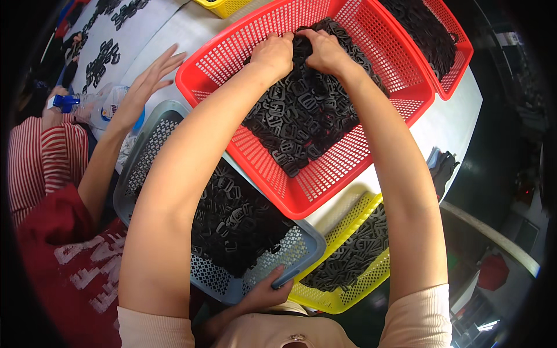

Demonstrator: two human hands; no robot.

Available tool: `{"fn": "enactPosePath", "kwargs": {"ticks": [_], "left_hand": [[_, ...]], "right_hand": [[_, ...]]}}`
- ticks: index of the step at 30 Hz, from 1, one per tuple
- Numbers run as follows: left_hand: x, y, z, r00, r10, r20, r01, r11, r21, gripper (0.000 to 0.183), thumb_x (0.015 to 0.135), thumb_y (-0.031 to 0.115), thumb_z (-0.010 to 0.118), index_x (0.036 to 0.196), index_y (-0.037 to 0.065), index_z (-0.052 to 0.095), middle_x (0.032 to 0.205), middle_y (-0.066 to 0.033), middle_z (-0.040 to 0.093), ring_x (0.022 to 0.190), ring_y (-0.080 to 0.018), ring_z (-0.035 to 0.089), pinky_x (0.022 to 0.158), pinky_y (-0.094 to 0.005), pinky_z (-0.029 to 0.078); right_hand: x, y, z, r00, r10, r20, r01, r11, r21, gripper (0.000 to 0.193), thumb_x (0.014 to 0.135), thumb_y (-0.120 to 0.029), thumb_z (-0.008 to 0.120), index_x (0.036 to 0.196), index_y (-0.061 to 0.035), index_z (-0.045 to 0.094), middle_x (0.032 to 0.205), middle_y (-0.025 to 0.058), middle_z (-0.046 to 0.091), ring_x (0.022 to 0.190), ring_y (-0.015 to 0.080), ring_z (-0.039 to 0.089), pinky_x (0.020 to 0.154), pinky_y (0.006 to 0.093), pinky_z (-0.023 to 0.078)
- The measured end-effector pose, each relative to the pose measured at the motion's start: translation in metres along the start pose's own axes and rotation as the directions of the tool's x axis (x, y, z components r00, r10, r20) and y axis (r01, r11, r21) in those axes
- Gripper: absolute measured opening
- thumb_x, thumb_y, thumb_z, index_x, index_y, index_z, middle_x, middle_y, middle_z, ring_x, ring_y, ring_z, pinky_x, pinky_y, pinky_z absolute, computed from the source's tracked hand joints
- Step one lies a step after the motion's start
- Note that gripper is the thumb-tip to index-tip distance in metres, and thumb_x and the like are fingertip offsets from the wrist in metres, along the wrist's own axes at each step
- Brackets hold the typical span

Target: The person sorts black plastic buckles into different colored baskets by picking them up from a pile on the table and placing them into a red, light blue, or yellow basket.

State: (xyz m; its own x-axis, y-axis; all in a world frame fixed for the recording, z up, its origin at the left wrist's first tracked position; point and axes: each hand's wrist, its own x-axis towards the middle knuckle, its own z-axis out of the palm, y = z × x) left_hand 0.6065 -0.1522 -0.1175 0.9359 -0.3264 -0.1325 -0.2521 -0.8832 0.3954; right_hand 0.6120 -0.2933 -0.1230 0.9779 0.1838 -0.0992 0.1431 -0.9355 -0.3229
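Observation:
Both of my arms reach over a red plastic basket (325, 177) filled with black plastic buckles (301, 110). At the far side of the heap, my left hand (274, 57) is curled down into the buckles, its fingertips hidden among them. Close beside it on the right, my right hand (326, 55) bends into the same heap, closed on buckles, with one finger stretched toward the left hand. Exactly which pieces each hand grips is buried from view.
Below stand a blue-grey basket (310, 243) and a yellow basket (342, 304), both holding black parts. Another red basket (455, 72) is at upper right. On the left, a co-worker's hand (145, 87) is raised near a clear bottle (104, 107); another hand (270, 293) touches the blue-grey basket.

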Motion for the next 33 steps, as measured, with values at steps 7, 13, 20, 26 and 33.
{"fn": "enactPosePath", "kwargs": {"ticks": [7, 13, 20, 26, 33], "left_hand": [[0.01, -0.004, 0.006, 0.974, -0.144, 0.174, 0.224, 0.693, -0.685, 0.047, 0.072, -0.012, 0.056, 0.118, -0.003, 0.049, 0.113, -0.0168, 0.051, 0.096, -0.0253, 0.059, 0.075, -0.0304, 0.055], [-0.039, 0.017, -0.017, 0.975, -0.08, 0.208, 0.221, 0.468, -0.856, 0.04, 0.077, -0.009, 0.054, 0.116, -0.004, 0.048, 0.115, -0.0179, 0.049, 0.089, -0.0236, 0.061, 0.078, -0.0298, 0.053], [-0.155, 0.042, -0.079, 0.987, 0.13, 0.099, 0.018, 0.519, -0.855, 0.036, 0.078, -0.003, 0.059, 0.112, -0.003, 0.05, 0.099, -0.008, 0.056, 0.08, -0.0111, 0.059, 0.07, -0.0234, 0.049], [-0.219, 0.024, -0.104, 0.912, 0.104, 0.397, 0.297, 0.5, -0.814, 0.029, 0.081, 0.004, 0.061, 0.108, -0.001, 0.053, 0.083, -0.003, 0.059, 0.073, -0.0088, 0.059, 0.068, -0.0226, 0.05], [-0.248, -0.007, -0.083, 0.91, -0.001, 0.415, 0.363, 0.485, -0.796, 0.02, 0.089, 0.017, 0.054, 0.1, 0.001, 0.057, 0.079, -0.0007, 0.057, 0.067, -0.0072, 0.057, 0.059, -0.0207, 0.05]], "right_hand": [[-0.009, -0.002, -0.001, 0.963, 0.163, 0.216, -0.27, 0.564, 0.781, 0.04, 0.068, 0.013, 0.054, 0.107, 0.0003, 0.057, 0.082, 0.0099, 0.059, 0.079, 0.018, 0.062, 0.059, 0.0292, 0.056], [-0.062, -0.009, -0.031, 0.951, 0.149, 0.27, -0.303, 0.283, 0.91, 0.041, 0.069, 0.013, 0.054, 0.109, 0.0011, 0.054, 0.086, 0.0107, 0.059, 0.076, 0.0168, 0.061, 0.067, 0.0279, 0.056], [-0.171, -0.071, -0.071, 0.986, 0.137, 0.098, -0.128, 0.232, 0.964, 0.039, 0.067, 0.009, 0.06, 0.105, 0.0027, 0.054, 0.085, 0.0067, 0.061, 0.077, 0.0123, 0.059, 0.07, 0.0228, 0.049], [-0.234, -0.115, -0.044, 0.938, 0.048, 0.342, -0.304, -0.354, 0.885, 0.046, 0.069, 0.014, 0.055, 0.113, 0.0008, 0.05, 0.096, 0.0083, 0.056, 0.084, 0.0165, 0.06, 0.079, 0.0273, 0.051], [-0.254, -0.128, -0.019, 0.914, -0.032, 0.404, -0.354, -0.547, 0.758, 0.053, 0.069, 0.015, 0.054, 0.12, 0.0004, 0.045, 0.101, 0.0154, 0.057, 0.082, 0.0234, 0.063, 0.081, 0.0312, 0.053]]}}
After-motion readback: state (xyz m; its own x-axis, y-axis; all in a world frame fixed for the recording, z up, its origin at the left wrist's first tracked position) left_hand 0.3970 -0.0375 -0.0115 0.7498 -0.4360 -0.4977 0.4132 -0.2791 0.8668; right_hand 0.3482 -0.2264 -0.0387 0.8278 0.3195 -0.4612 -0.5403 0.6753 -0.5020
